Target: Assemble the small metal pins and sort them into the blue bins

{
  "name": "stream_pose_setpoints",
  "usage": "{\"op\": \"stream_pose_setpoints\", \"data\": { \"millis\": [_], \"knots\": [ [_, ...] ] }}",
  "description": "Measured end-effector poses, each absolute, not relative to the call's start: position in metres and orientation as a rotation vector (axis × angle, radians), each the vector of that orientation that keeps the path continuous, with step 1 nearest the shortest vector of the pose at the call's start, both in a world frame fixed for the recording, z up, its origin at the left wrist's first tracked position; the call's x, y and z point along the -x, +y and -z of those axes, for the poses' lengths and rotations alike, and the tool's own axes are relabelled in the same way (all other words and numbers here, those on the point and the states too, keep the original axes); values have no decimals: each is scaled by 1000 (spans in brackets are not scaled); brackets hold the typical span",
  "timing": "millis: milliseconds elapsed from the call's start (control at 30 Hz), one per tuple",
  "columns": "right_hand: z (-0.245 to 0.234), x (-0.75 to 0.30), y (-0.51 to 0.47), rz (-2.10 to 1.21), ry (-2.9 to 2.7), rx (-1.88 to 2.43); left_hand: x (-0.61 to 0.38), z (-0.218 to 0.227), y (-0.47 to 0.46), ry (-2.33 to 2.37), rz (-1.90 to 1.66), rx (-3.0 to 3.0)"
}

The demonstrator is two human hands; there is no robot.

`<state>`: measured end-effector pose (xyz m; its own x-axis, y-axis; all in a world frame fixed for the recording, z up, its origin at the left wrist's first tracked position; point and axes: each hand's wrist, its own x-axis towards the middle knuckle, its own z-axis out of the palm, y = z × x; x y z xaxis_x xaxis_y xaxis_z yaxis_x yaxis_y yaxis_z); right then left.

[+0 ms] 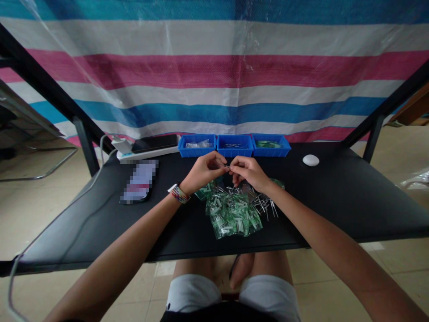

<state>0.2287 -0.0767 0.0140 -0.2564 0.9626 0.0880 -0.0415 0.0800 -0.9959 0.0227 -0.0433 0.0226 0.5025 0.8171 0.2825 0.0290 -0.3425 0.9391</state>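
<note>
Above the middle of the black table, my left hand point(205, 171) and my right hand point(250, 172) meet fingertip to fingertip. Both are closed in a pinch around a small thin metallic piece point(227, 167), mostly hidden by the fingers. Below them lies a pile of small clear-and-green plastic packets point(234, 214) with short silvery pieces inside. Loose thin metal pins point(266, 203) are scattered at the pile's right side, under my right wrist. A woven bracelet point(179, 193) circles my left wrist.
Three blue bins stand along the back edge: one with clear packets point(190, 153), one with metal pins point(234, 153), one with green packets point(271, 153). A phone point(140, 181), a power strip point(147, 154) with a dark phone point(154, 143), and a white mouse point(311, 160) are on the table point(335, 201).
</note>
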Motion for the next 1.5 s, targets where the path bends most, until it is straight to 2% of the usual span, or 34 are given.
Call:
{"op": "stream_pose_setpoints", "data": {
  "millis": [167, 333, 700, 1133, 1500],
  "knots": [
    [-12, -231, -75, -1134, -1429, 1005, -21, -23, -41, 817, -930, -1686],
    [-10, -233, -73, -1076, -1438, 1012, -21, -20, -39, 825, -937, -1692],
    [-13, -233, -71, -1408, -1277, 1073, -23, -22, -43, 789, -1045, -1679],
    [-7, -235, -69, -1178, -1335, 1022, -21, -22, -40, 891, -952, -1634],
    [-13, -236, -68, -1274, -1215, 1063, -20, -18, -38, 856, -1040, -1646]
  ]
}}
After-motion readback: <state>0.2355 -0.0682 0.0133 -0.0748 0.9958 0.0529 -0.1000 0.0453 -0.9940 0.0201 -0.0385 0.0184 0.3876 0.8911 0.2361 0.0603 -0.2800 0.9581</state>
